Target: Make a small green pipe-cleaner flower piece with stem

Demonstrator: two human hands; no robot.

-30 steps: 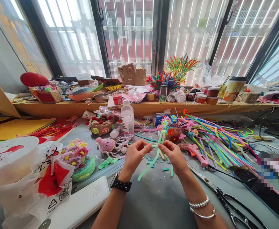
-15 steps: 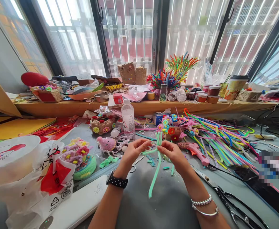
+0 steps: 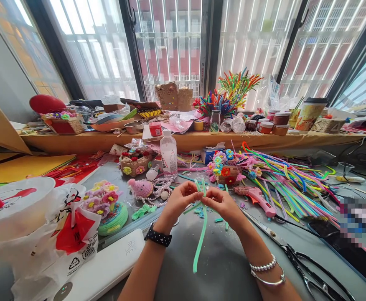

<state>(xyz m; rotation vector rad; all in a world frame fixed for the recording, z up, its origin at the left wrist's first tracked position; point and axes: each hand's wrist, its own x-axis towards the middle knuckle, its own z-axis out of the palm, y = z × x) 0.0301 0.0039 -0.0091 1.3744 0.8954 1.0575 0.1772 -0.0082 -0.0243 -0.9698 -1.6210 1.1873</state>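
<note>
With my left hand point(image 3: 185, 201) and my right hand point(image 3: 218, 202), I pinch the green pipe cleaners point(image 3: 201, 238) between the fingers, above the tabletop point(image 3: 211, 271), left of the pink glue gun point(image 3: 256, 200).

Along the sill point(image 3: 108, 141) we had a balloon point(image 3: 47, 103) at upper left and a lidded cup point(image 3: 310, 116) at upper right. On the table point(image 3: 216, 274) below, our bottle point(image 3: 169, 154) stood left of a flower basket point(image 3: 228, 176), with the held stems point(image 3: 200, 246) before them. Our glue gun point(image 3: 257, 200) lay right of centre, scissors point(image 3: 288, 247) lower right, a power bank point(image 3: 109, 261) lower left
</note>
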